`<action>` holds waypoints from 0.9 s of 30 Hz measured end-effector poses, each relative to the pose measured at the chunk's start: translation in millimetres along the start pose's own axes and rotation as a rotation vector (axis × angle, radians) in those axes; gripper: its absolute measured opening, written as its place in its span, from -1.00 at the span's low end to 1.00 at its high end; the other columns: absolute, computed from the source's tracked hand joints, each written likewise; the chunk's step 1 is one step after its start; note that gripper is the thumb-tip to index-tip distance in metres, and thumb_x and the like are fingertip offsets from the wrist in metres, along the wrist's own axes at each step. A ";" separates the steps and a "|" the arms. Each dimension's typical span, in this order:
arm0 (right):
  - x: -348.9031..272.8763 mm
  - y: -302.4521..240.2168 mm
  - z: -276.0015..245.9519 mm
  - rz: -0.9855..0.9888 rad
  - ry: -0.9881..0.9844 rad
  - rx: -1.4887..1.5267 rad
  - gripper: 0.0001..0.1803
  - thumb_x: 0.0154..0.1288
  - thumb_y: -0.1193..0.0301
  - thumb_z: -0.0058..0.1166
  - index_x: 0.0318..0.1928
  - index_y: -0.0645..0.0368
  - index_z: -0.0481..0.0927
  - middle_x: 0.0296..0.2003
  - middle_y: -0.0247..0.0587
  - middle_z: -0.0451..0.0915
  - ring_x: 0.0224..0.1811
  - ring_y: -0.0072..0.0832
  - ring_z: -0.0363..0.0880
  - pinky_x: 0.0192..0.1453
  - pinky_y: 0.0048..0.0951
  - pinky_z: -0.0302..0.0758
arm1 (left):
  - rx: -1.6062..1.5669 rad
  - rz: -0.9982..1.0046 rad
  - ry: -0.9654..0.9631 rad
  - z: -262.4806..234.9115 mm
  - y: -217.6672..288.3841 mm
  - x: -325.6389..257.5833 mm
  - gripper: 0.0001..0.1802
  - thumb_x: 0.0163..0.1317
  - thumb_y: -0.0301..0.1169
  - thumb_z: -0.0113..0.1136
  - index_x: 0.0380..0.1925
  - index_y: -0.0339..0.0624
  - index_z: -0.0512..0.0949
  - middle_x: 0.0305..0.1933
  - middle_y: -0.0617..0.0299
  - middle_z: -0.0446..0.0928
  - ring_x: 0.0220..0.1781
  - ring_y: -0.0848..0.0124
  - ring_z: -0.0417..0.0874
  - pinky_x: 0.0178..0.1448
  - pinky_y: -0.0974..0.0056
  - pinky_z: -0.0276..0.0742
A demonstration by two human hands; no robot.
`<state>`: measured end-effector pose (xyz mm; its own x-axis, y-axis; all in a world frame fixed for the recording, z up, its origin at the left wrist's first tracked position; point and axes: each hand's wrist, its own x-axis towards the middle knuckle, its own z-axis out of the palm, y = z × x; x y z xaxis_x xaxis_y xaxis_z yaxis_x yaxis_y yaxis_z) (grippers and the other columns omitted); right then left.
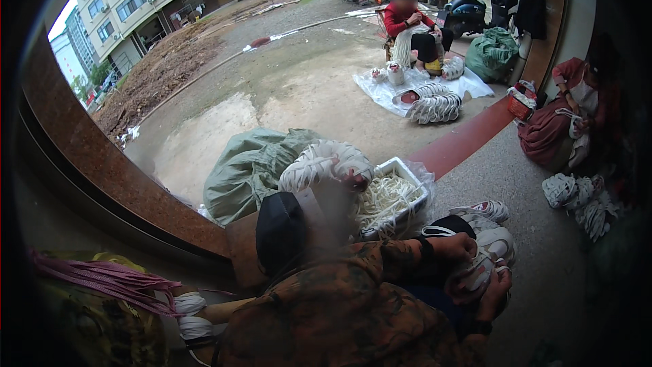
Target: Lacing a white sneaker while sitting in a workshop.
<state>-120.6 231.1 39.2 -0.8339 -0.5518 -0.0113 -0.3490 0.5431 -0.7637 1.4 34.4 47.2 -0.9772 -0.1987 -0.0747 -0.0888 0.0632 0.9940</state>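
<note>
Neither of my own hands shows. The nearest hands belong to a person in a camouflage jacket (333, 312), whose black cap (280, 234) is also in view. That person's left hand (458, 248) and right hand (497, 292) are at a white and pink shoe upper (468, 280), with a thin white lace by the fingers. More white shoe uppers (490, 211) lie just beyond. Ahead of the cap stands a white box (426, 190) full of loose white laces (387, 197), beside a curved stack of white uppers (326, 163).
A green sack (255, 170) stands by the doorway. Pink laces (115, 285) and white bundles (193, 316) lie lower left. A person in red (401, 24) sits outside near stacked uppers (435, 103). Another person (577, 109) sits at right beside a red basket (521, 100).
</note>
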 end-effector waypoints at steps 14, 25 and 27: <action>-10.9 -20.0 -5.2 0.012 0.031 -0.072 -0.76 0.32 0.36 -0.04 -0.09 0.22 0.52 -0.22 -0.13 0.60 -0.21 -0.37 0.57 -0.09 -0.34 0.45 | -0.044 0.030 -0.011 3.2 -20.7 11.0 -0.86 -0.10 -0.50 0.27 -0.61 -0.23 0.47 -0.52 0.35 0.46 -0.39 0.53 0.45 -0.29 0.35 0.40; 22.0 32.7 22.7 -0.081 0.041 0.395 -0.79 0.25 0.50 0.00 -0.11 0.27 0.51 -0.23 -0.22 0.55 -0.21 -0.49 0.51 -0.09 -0.46 0.45 | -0.044 0.172 -0.021 8.9 -39.9 9.0 -0.84 -0.11 -0.50 0.28 -0.60 -0.24 0.46 -0.48 0.29 0.45 -0.35 0.45 0.47 -0.24 0.31 0.40; 25.3 37.1 23.4 -0.028 -0.001 0.403 -0.79 0.25 0.48 0.01 -0.11 0.26 0.52 -0.24 -0.25 0.55 -0.23 -0.51 0.49 -0.13 -0.48 0.45 | -0.048 0.215 -0.006 11.0 -42.8 10.4 -0.84 -0.12 -0.50 0.28 -0.60 -0.24 0.46 -0.47 0.28 0.45 -0.35 0.44 0.47 -0.23 0.30 0.40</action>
<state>-144.6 222.5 -4.5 -0.8258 -0.5639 0.0123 -0.1758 0.2365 -0.9556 -7.1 40.3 3.0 -0.9739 -0.1795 0.1388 0.1306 0.0571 0.9898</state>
